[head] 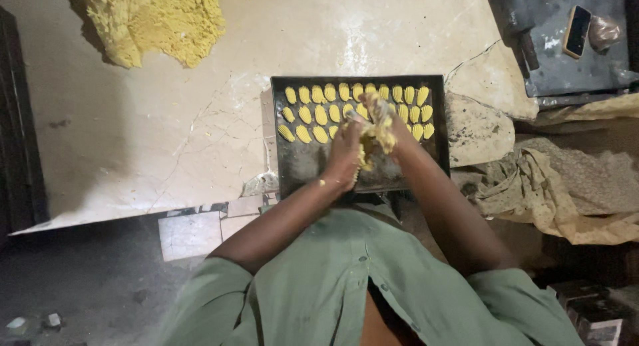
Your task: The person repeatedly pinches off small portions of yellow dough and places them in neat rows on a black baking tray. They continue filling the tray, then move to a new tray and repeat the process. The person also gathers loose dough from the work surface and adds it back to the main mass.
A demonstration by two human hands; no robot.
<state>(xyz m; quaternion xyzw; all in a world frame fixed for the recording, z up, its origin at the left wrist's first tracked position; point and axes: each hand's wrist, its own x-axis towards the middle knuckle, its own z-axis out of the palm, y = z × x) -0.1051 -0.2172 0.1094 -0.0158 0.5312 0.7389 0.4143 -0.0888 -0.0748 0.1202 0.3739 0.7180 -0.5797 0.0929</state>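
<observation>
My two hands press a lump of dough over the tray.

My left hand (343, 156) and right hand (393, 130) close together on the yellow, crumbly dough lump (374, 134), above the dark baking tray (303, 166). Ridged oval dough pieces (319, 113) fill its far rows. A big dough pile (156, 20) lies far left, a phone (576, 31) far right.

You worked in dim, warm light that fell brightest on the middle of the worktop (200, 120), with a pale glare patch near its far edge. The frame's left side and bottom-left corner sank into deep shadow. Your hands threw a soft shadow onto the dark tray (299, 166). Motion blur smeared the dough (376, 130) between your hands, and the wide lens bent lines at the frame's edges.
</observation>
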